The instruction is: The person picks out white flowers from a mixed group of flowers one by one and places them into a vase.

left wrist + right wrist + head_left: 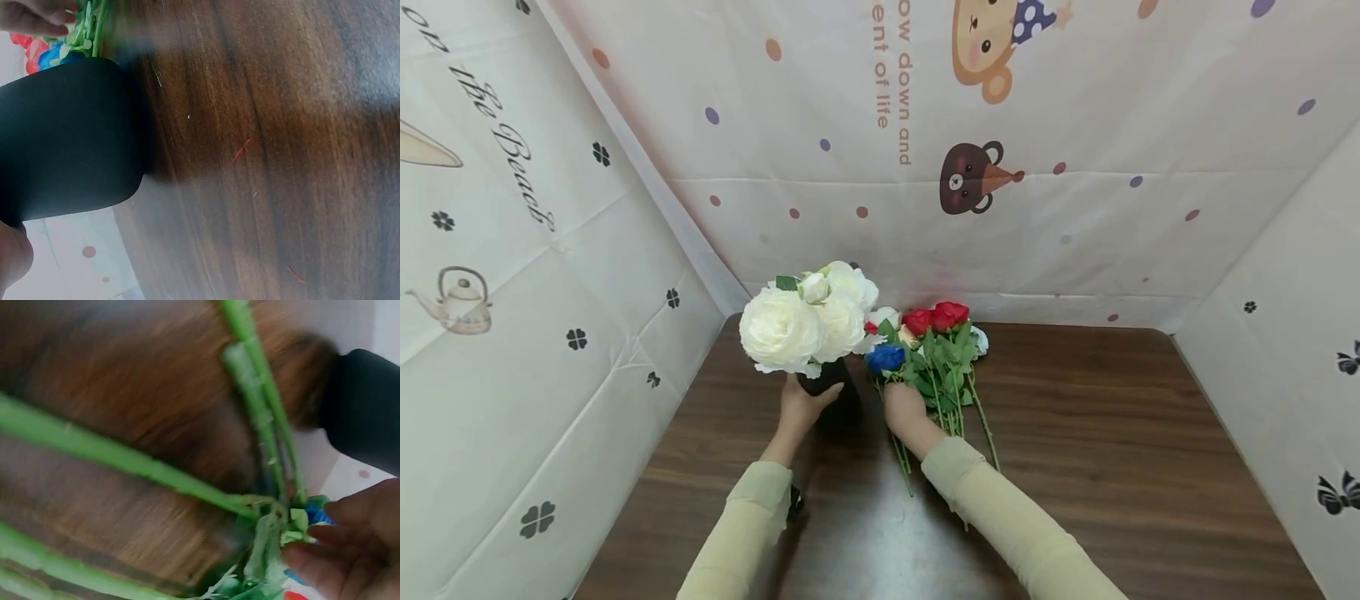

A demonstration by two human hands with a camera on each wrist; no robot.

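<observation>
In the head view, my left hand grips a black vase that holds large white flowers. The vase's dark side fills the left of the left wrist view. To its right, my right hand is at the stems just below a blue rose, at the left side of a loose pile of flowers. Its fingertips are right at the green leaves and stems in the right wrist view. I cannot tell whether they pinch a stem.
Red roses and other flowers lie with their heads toward the back, stems toward me, on the brown wooden table. A printed cloth hangs behind the table, with more cloth at both sides. Small red threads lie on the tabletop.
</observation>
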